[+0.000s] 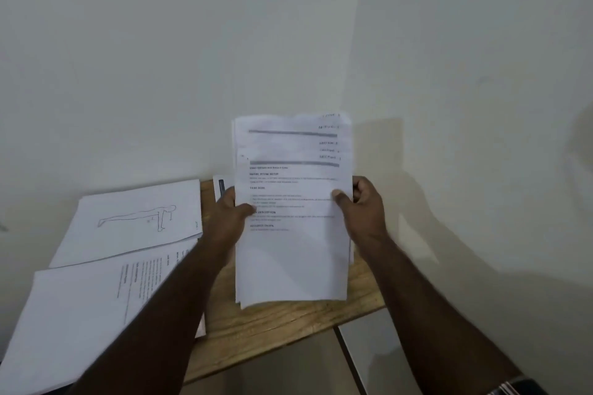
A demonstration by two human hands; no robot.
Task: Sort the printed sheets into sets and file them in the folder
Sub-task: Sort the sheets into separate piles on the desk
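While both hands hold the remaining papers upright above the table, the entries run left to right as follows.

Item, near left: one text sheet [80,314], lying flat with its print running sideways to the viewer, partly under the left forearm. Whether more pages lie beneath it cannot be told.

Item, far left: one drawing sheet [134,221], showing a line figure in a plank pose, overlapping the far edge of the text sheet (possibly the top of a small set; its thickness is not readable).

Item, far centre: one folder [221,187], only a pale corner with a dark strip showing behind the left hand, just left of the held papers; open or closed cannot be told.

Item, centre left: left hand [229,218], fingers behind and thumb in front, pinching the left edge of the stack.

Item, centre: one stack of printed sheets [292,250], held clear of the wooden table [272,327], long axis running near to far, top edges fanned so that at least five staggered headings show at the upper right. Exact sheet count not readable.

Item, centre right: right hand [359,205], thumb on the front page, fingers curled behind the right edge.

Judgement: sorted piles and folder both lie left of the stack, so the left hand is the nearer one for carrying the next sheet across.
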